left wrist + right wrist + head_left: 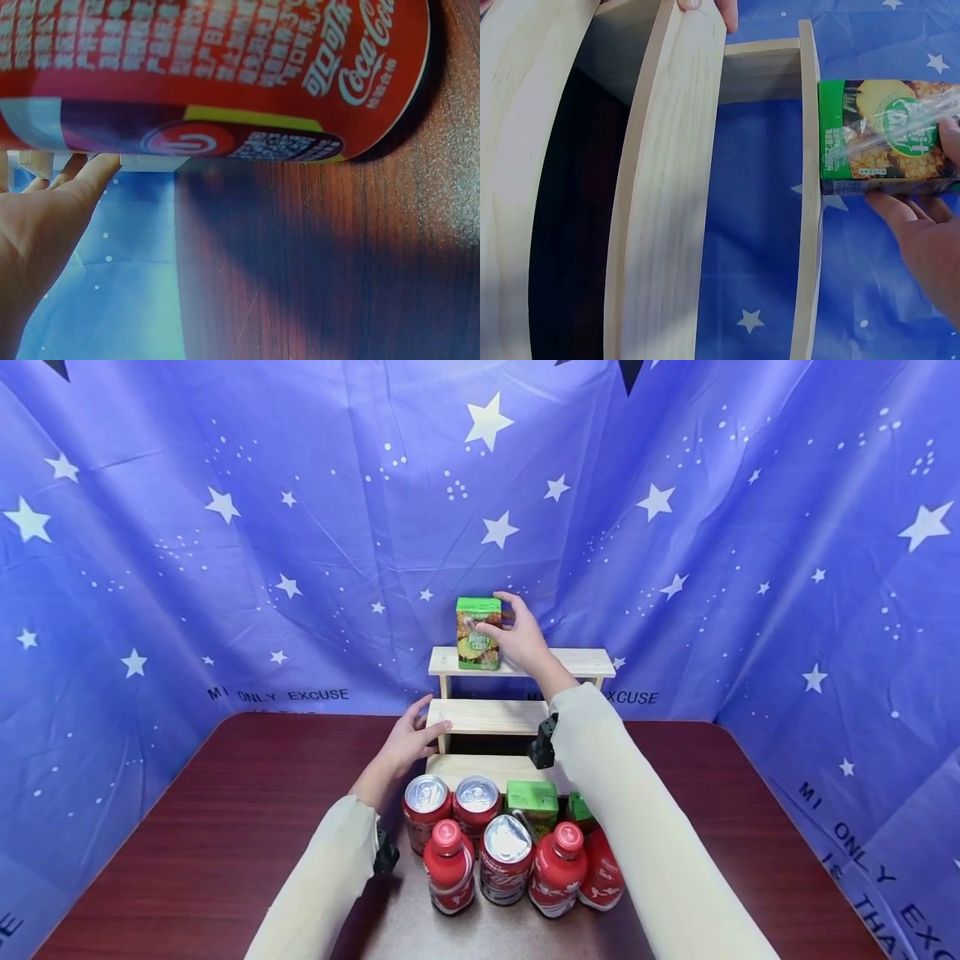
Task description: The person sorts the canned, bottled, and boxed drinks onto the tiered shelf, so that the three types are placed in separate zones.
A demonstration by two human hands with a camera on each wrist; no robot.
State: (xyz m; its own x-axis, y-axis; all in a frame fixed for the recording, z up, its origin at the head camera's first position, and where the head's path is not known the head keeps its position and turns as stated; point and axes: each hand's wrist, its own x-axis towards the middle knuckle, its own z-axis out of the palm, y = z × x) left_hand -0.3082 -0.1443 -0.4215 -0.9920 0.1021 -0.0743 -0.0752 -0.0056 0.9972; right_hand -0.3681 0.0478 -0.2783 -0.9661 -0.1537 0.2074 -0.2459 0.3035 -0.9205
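A green juice box with pineapple pictures (470, 650) stands upright at the left part of the top step of a three-step wooden rack (491, 717). My right hand (522, 633) holds the box from its right side, thumb on the front and fingers behind. In the right wrist view the juice box (855, 142) meets the edge of the top board. At the rack's left end, my left hand (407, 743) grips the middle step, thumb on top of the board. The left wrist view shows part of the left hand (37, 232) beyond a Coca-Cola can (247, 90).
Before the rack stand red cans (427, 802), including one in front (506, 868), and red bottles (448, 868). Green juice boxes (531, 802) sit behind them, one partly hidden by the right sleeve. A blue star-printed cloth (300, 527) hangs behind the dark red table (262, 793).
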